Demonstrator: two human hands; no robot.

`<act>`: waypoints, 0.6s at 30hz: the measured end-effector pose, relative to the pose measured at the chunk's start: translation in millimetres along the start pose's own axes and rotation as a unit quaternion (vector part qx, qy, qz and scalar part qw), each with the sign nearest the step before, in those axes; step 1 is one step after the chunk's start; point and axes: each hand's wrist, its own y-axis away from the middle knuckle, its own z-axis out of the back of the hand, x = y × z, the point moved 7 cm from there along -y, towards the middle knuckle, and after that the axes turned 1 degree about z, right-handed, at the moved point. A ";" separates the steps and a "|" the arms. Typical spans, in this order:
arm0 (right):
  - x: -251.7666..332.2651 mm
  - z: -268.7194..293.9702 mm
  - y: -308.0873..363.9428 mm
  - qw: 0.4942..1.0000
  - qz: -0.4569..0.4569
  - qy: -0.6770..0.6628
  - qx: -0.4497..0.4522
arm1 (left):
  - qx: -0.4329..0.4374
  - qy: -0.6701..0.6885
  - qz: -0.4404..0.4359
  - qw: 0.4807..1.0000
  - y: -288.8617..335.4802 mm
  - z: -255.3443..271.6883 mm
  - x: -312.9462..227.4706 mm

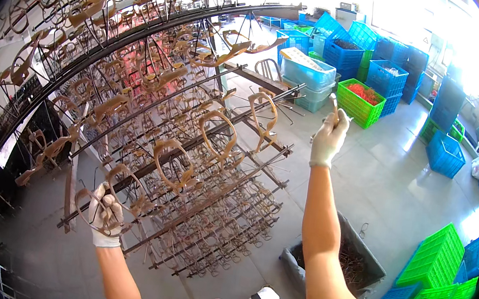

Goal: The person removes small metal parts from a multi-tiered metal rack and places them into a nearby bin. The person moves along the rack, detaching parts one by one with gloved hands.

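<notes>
A large rack of dark metal bars (153, 169) fills the left and middle, with many brown eyeglass frames hung on its thin prongs. My left hand (105, 217), in a white glove, is closed at the rack's near left end, its fingers curled on a brown eyeglass frame (138, 204) there. My right hand (329, 138), also gloved in white, is raised away from the rack over the floor. Its fingers are closed on a slim brownish piece (335, 105) that sticks up past them; its kind is hard to make out.
A grey lined bin (377, 268) holding thin brown pieces stands below my right arm. Green crates (432, 257) are stacked at the lower right. Blue crates (387, 77), a green crate with red contents (360, 104) and pale tubs (309, 74) stand farther back.
</notes>
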 end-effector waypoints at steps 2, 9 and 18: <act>43.3 -9.9 46.0 0.991 0.121 0.032 0.043 | -0.055 -0.034 -0.051 0.997 0.3 -9.6 -3.5; 94.2 -54.1 139.9 0.964 0.195 0.110 0.142 | -0.136 -0.139 -0.104 0.975 4.4 -1.3 -5.5; 86.7 -27.8 88.5 0.989 0.094 0.025 0.116 | -0.188 -0.166 -0.135 0.958 2.0 -0.7 0.0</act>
